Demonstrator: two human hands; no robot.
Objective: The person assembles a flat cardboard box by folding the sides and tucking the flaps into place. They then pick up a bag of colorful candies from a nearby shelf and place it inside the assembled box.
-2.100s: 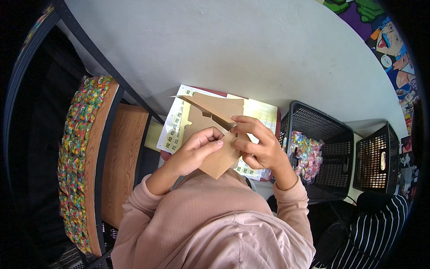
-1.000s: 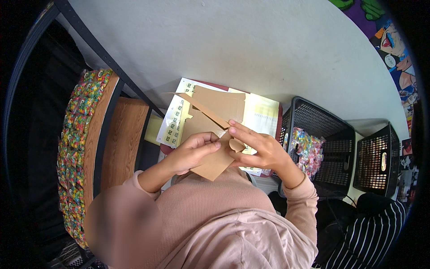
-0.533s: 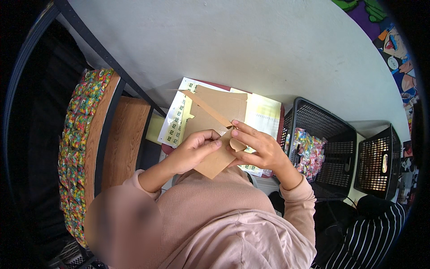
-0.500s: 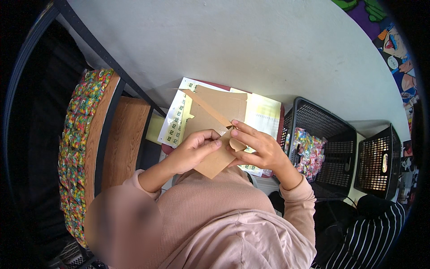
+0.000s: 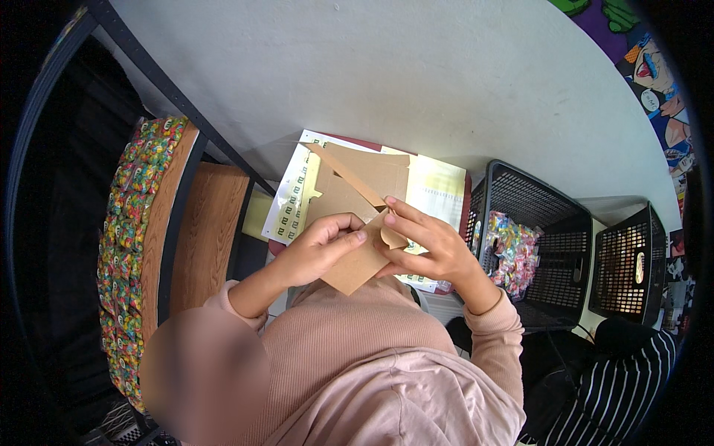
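A piece of brown cardboard (image 5: 354,269) is held between my two hands in front of my chest. My left hand (image 5: 324,247) is closed on its left edge, thumb on top. On its right side, my right hand (image 5: 430,241) pinches it near a curled flap (image 5: 393,236). From the right fingertips a long narrow cardboard strip (image 5: 346,175) runs up and to the left. Whether the strip is still joined to the piece is hidden by the fingers. Under it lies a larger brown cardboard sheet (image 5: 363,165) with a ragged left edge.
Yellow-and-white printed sheets (image 5: 439,182) cover the table beneath the cardboard. To the right stand a black plastic crate (image 5: 550,223) with wrapped candies (image 5: 513,249) and a smaller black crate (image 5: 628,260). Colourful candy packets (image 5: 123,260) line a wooden shelf (image 5: 208,230) at left.
The cardboard strip has shifted and turned slightly, showing more of its broad side. Both hands keep nearly the same place and grip.
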